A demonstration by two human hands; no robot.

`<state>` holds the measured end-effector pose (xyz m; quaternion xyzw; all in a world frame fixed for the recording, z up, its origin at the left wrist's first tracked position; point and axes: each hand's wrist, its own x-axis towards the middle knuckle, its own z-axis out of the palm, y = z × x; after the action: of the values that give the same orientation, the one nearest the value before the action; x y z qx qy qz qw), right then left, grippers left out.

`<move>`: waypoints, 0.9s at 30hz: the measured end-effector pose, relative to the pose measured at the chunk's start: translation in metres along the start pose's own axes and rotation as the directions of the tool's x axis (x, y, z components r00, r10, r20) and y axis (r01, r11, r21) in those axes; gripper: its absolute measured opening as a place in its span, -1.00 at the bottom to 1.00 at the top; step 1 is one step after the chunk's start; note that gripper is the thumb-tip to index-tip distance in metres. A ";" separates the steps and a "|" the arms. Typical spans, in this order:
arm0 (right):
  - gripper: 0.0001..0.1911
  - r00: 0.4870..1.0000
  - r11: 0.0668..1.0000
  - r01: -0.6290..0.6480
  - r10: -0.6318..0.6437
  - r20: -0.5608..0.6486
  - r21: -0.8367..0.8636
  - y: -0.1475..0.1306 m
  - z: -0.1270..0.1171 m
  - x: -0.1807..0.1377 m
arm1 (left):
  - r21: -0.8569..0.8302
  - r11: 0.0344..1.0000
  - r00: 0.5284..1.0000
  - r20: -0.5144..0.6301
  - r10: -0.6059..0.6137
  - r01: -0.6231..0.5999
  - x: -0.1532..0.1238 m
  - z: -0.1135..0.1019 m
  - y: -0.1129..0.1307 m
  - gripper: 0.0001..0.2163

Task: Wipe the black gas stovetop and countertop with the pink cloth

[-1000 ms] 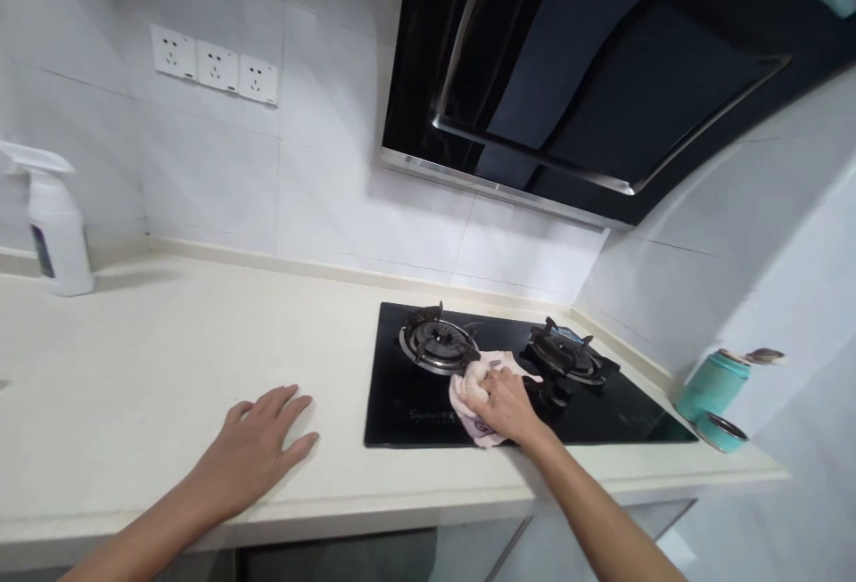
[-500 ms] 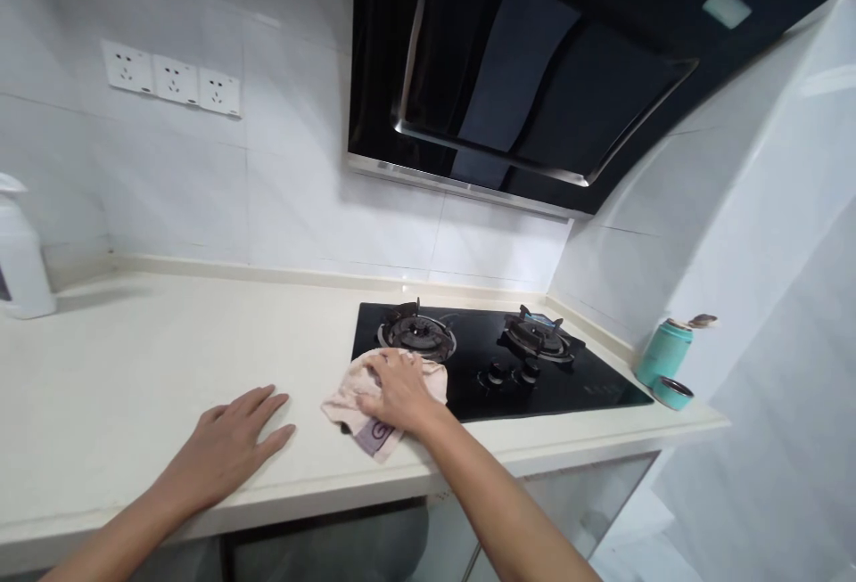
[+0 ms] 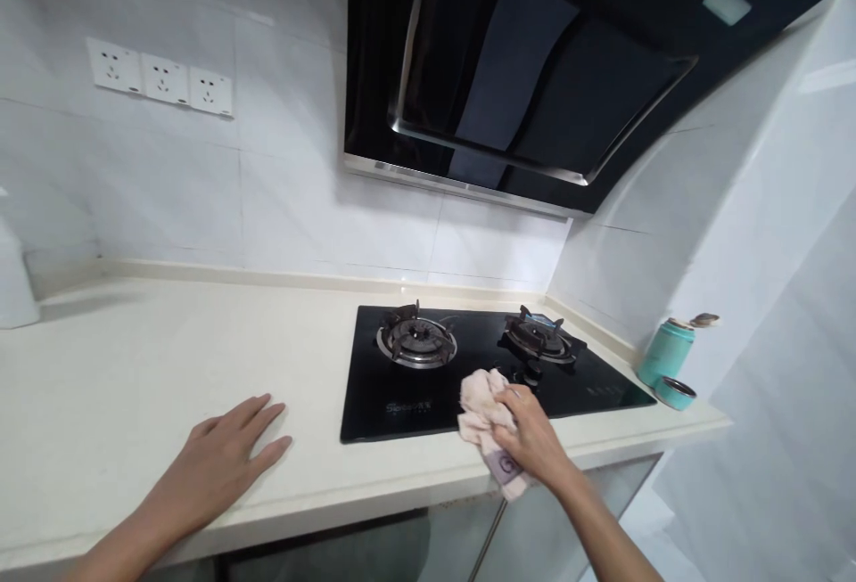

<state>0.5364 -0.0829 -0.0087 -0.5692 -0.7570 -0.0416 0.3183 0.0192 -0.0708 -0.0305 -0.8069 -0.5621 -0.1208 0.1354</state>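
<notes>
My right hand (image 3: 535, 439) presses a crumpled pink cloth (image 3: 482, 411) onto the front of the black glass gas hob (image 3: 401, 395), just in front of the knobs. The cloth hangs slightly over the counter's front edge. Two burners, the left burner (image 3: 415, 341) and the right burner (image 3: 539, 339), sit behind it. My left hand (image 3: 220, 457) lies flat, fingers spread, on the cream countertop (image 3: 167, 359) to the left of the hob, holding nothing.
A black range hood (image 3: 535, 65) hangs over the hob. A teal canister (image 3: 663, 352) with its lid (image 3: 674, 393) beside it stands at the counter's right end. A white spray bottle (image 3: 13, 288) is at the far left; three wall sockets (image 3: 160, 78) are above.
My right hand has slid the cloth from the hob's left front corner rightward to the front middle. The left hand has stayed in place.
</notes>
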 end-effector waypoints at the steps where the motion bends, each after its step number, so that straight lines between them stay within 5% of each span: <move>1: -0.66 0.999 0.999 -0.034 0.034 -0.014 -0.022 0.011 -0.007 -0.009 | 0.000 1.000 1.000 -0.001 0.002 -0.002 0.000 0.001 0.000 -0.55; 5: -0.64 0.979 0.976 -0.203 0.203 -0.005 -0.075 0.038 -0.042 -0.042 | -0.006 1.000 1.000 0.015 0.004 -0.004 0.000 -0.002 0.004 -0.53; 10: -0.71 0.906 0.928 -0.366 0.338 0.256 0.068 0.056 -0.101 -0.058 | -0.063 0.994 0.995 0.048 -0.082 0.085 0.005 -0.012 0.014 -0.43; 13: -0.61 0.930 0.929 -0.368 0.367 -0.022 -0.032 0.070 -0.120 -0.034 | -0.105 0.982 0.985 0.086 -0.151 0.160 0.009 -0.016 0.017 -0.36; 16: -0.54 0.921 0.920 -0.343 0.291 -0.258 -0.189 0.078 -0.112 0.009 | -0.142 0.971 0.978 0.106 -0.180 0.194 0.010 -0.017 0.017 -0.35; 22: -0.58 0.915 0.787 -0.397 0.297 -0.272 -0.473 0.052 -0.055 0.084 | -0.166 0.965 0.977 0.092 -0.192 0.205 0.010 -0.022 0.018 -0.36; 27: -0.62 0.927 0.774 -0.242 0.362 0.096 -0.585 0.046 -0.028 0.099 | -0.159 0.962 0.971 0.134 -0.200 0.221 0.011 -0.028 0.020 -0.34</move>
<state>0.5745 0.0038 0.0527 -0.7532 -0.6370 -0.1527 0.0599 0.0406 -0.0778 -0.0022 -0.7568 -0.6391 -0.1356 0.0183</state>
